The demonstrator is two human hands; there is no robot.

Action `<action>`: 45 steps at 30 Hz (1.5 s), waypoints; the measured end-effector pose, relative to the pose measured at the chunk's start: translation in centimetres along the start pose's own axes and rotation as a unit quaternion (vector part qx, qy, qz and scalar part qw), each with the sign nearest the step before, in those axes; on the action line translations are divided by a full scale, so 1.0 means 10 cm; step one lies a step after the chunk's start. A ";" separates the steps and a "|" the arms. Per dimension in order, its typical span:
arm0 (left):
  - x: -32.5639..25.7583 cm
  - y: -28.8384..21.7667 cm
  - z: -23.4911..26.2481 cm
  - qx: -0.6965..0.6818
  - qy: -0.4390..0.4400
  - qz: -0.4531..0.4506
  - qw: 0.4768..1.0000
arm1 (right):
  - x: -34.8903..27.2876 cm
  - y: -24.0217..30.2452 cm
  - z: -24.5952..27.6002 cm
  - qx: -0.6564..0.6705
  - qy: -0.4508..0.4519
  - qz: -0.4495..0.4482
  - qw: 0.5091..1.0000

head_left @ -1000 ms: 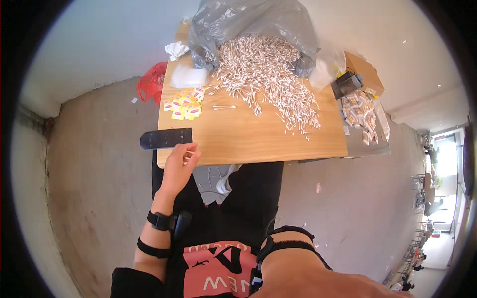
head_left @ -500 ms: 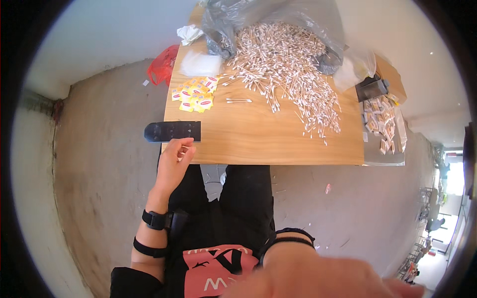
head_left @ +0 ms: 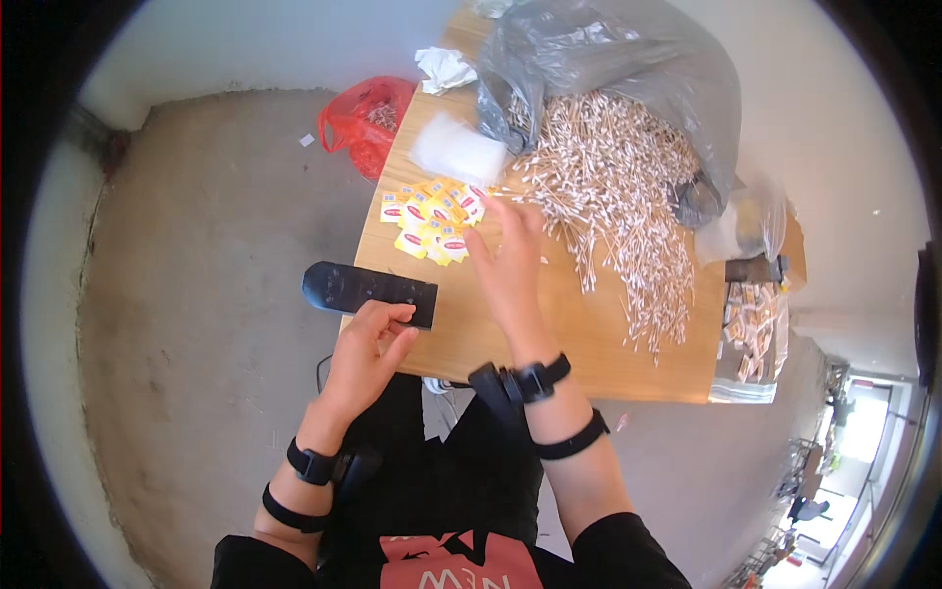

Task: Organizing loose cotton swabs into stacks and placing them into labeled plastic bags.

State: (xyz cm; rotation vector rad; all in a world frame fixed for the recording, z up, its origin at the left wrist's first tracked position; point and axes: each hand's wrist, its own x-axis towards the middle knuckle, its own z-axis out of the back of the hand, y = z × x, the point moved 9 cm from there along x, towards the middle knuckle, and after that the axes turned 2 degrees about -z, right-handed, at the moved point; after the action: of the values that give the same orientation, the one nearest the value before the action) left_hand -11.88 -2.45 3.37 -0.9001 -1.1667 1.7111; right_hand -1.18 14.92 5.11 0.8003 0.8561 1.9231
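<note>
My right hand (head_left: 508,270) reaches over the table with its thumb and fingers apart, between a pile of yellow and white printed packets (head_left: 432,218) and a large heap of cotton swabs (head_left: 618,187). A white swab tip (head_left: 544,260) shows beside it; the rest is hidden under the hand. My left hand (head_left: 368,353) is at the table's near left, fingers curled, by a black flat strip (head_left: 365,289) with one rounded end. That strip sticks out past the table's left edge. Whatever the left fingers may hold is hidden.
A grey plastic bag (head_left: 628,44) lies behind and around the swabs on the wooden table (head_left: 589,363). At the back left are clear plastic sheets (head_left: 458,149) and a crumpled white tissue (head_left: 445,71). Left below hangs a red bag (head_left: 363,123). Small packs (head_left: 754,324) lie at the right.
My right hand, blurred and near the camera before, has moved forward over the table beside the packets. The left hand stays by the black strip. The whole view has shifted and tilted.
</note>
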 end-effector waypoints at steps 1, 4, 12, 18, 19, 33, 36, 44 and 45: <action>0.01 -0.03 0.01 -0.002 0.002 -0.006 1.000 | 0.17 0.14 0.01 -0.065 -0.052 0.064 0.995; 0.02 -0.04 0.14 -0.008 -0.012 -0.005 1.000 | 0.53 0.31 -0.15 -0.195 -0.101 0.157 0.963; 0.05 0.12 0.41 -0.019 -0.059 0.011 0.998 | 0.87 -0.16 -0.37 -0.234 0.017 0.101 0.967; 0.12 0.12 0.36 -0.017 -0.051 -0.016 0.998 | 0.88 -0.27 -0.36 -0.181 0.024 0.111 0.977; 0.13 0.13 0.30 -0.029 -0.041 -0.008 0.999 | 0.91 -0.35 -0.36 -0.178 0.028 0.099 0.979; 0.26 0.05 0.04 -0.138 -0.027 0.011 0.990 | 0.66 0.00 0.04 0.151 0.029 -0.004 0.988; 0.32 0.11 0.01 -0.318 -0.061 0.067 0.944 | -0.03 0.55 -0.06 0.038 0.057 0.150 0.986; 0.09 0.46 0.04 -0.286 -0.022 0.171 0.942 | -0.68 0.59 -0.24 0.012 0.093 0.202 0.975; 0.06 0.49 0.05 -0.285 -0.023 0.170 0.943 | -0.71 0.59 -0.24 0.014 0.091 0.203 0.975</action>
State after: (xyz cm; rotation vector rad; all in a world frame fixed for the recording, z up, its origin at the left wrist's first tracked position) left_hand -13.79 -2.99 -1.15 -1.4904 -1.6564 1.6840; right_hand -2.69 5.71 7.12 0.8759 0.8796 2.3793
